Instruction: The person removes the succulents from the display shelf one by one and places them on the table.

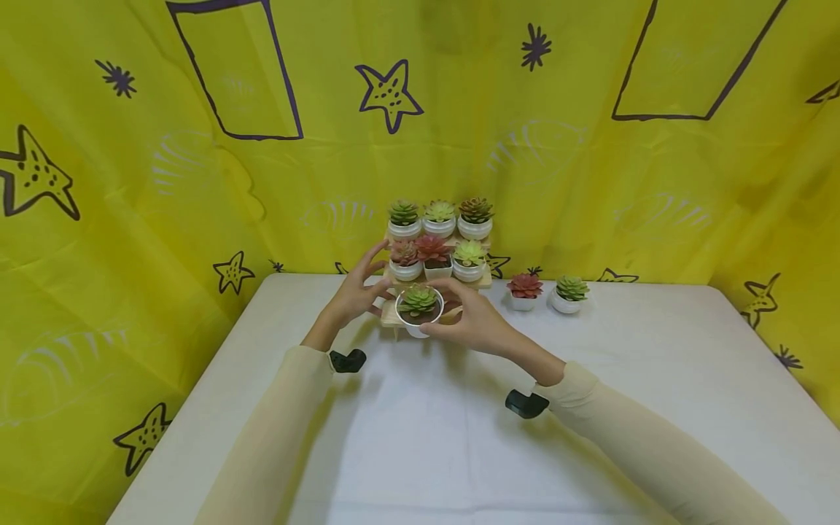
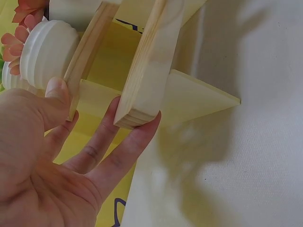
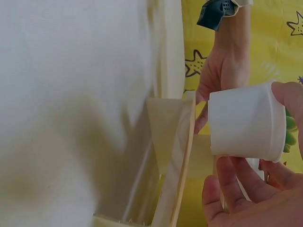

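My right hand (image 1: 479, 321) pinches the rim and side of a white pot (image 3: 246, 123) with a green artificial succulent (image 1: 418, 300) in it. The pot hangs just above the lowest board (image 3: 182, 156) of a stepped wooden stand (image 1: 390, 315), a small gap under its base. At the stand's left end is my left hand (image 1: 356, 295). Its spread, mostly straight fingers (image 2: 125, 163) touch the ends of the boards, and the thumb lies by a ribbed white pot (image 2: 49, 52). Several potted succulents fill the two upper tiers, including a dark red one (image 1: 433, 248) in the middle row.
Right of the stand, a red succulent (image 1: 524, 286) in a square white pot and a green succulent (image 1: 571, 289) in a round pot stand on the white table (image 1: 590, 437). A yellow patterned curtain (image 1: 459, 160) hangs close behind the stand.
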Demonstrator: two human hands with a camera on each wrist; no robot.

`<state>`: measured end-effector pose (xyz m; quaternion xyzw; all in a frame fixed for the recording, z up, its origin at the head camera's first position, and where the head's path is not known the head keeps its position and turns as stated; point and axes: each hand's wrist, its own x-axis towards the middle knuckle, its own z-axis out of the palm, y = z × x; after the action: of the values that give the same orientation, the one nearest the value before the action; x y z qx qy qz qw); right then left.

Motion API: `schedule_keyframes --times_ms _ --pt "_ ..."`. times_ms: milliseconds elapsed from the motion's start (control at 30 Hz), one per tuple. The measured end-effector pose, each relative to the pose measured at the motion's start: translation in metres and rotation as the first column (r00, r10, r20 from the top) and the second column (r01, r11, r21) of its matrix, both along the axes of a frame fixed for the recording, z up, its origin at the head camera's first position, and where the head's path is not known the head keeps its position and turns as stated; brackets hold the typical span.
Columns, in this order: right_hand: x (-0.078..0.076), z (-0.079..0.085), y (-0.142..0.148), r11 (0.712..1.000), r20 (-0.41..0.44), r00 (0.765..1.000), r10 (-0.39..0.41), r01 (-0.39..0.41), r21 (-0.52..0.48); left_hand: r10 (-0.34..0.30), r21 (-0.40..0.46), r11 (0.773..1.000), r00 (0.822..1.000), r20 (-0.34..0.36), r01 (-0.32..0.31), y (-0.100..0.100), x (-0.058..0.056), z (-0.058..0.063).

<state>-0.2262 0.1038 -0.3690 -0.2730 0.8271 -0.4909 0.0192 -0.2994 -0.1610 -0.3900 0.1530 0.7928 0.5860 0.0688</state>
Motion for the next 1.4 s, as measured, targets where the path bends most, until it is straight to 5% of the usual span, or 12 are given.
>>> schedule_keyframes --times_ms 600,1400 --pt "0.006 -0.003 0.060 0.999 0.019 0.998 0.054 -0.054 -0.001 -0.003 0.010 1.000 1.000 0.004 0.002 0.000 0.000 0.001" --pt "0.007 0.003 0.150 0.974 0.007 0.978 -0.206 0.204 0.101 0.009 -0.006 1.000 1.000 -0.004 -0.009 0.001 0.001 0.004"
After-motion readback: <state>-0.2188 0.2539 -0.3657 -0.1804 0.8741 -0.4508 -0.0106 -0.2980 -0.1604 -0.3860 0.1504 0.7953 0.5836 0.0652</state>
